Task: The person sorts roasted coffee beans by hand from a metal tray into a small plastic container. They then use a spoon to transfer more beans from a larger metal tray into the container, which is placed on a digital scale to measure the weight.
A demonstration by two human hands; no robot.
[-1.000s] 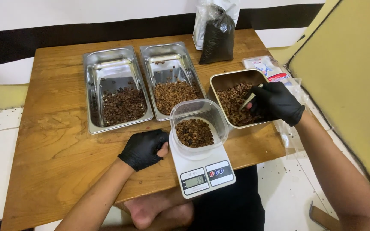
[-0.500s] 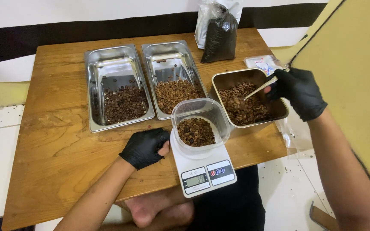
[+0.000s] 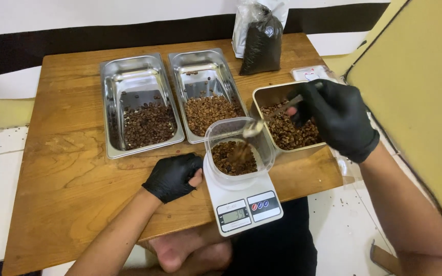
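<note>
Head view: the right hand (image 3: 339, 118), in a black glove, pinches the handle of a metal spoon (image 3: 269, 118) and has swung it leftward, out of the square metal tin of coffee beans (image 3: 288, 127) where it was dipped a second ago, to sit over the clear plastic container (image 3: 239, 148). The spoon bowl is tilted at the container's rim and beans are falling from it as a brown blur onto the pile already inside. So one more scoop has gone from the tin into the container, and the load on the white digital kitchen scale (image 3: 242, 200) beneath it is growing; the display is lit.

The left hand (image 3: 174, 176), also gloved in black, has stayed put: loosely curled, holding nothing, resting on the wooden bench (image 3: 67, 168) and touching the scale's left edge.

Farther back stand two long steel trays, the left tray (image 3: 139, 105) with darker beans, the middle tray (image 3: 206, 94) with paler brown ones. A dark filled bag (image 3: 261, 38) stands upright at the far edge. The person's bare foot shows under the bench.
</note>
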